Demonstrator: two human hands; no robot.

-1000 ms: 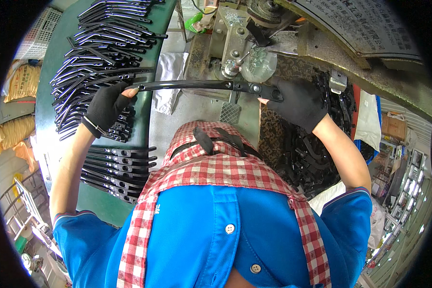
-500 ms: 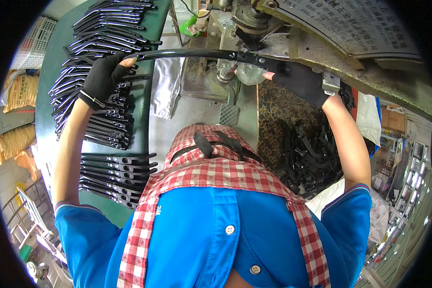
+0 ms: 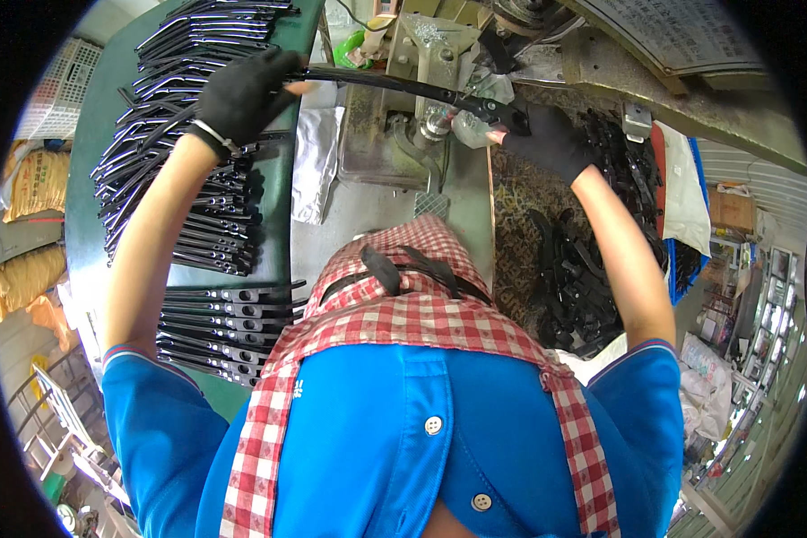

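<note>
A long, dark, shiny metal bar (image 3: 381, 82) is stretched between my two gloved hands, above the machine's lower part. My left hand (image 3: 249, 97), in a black fingerless glove, is closed round its left end, with the thumb tip showing. Round the flatter right end, where a bolt or hole shows, my right hand (image 3: 554, 145) is closed in a matching glove. Just below that end are a metal post (image 3: 435, 123) on the machine and a clear plastic-wrapped lump (image 3: 472, 131). Whether the bar touches the post I cannot tell.
Many similar black bars (image 3: 175, 170) lie in rows on the green table (image 3: 85, 211) at left. Loose black metal parts (image 3: 574, 278) are heaped on a speckled board at right. A foot pedal (image 3: 430, 204) sits low in the middle. The machine's heavy body (image 3: 690, 108) overhangs the upper right.
My left hand has moved up and to the right with its end of the bar. My right hand has come slightly left. The bar now slopes down toward the right.
</note>
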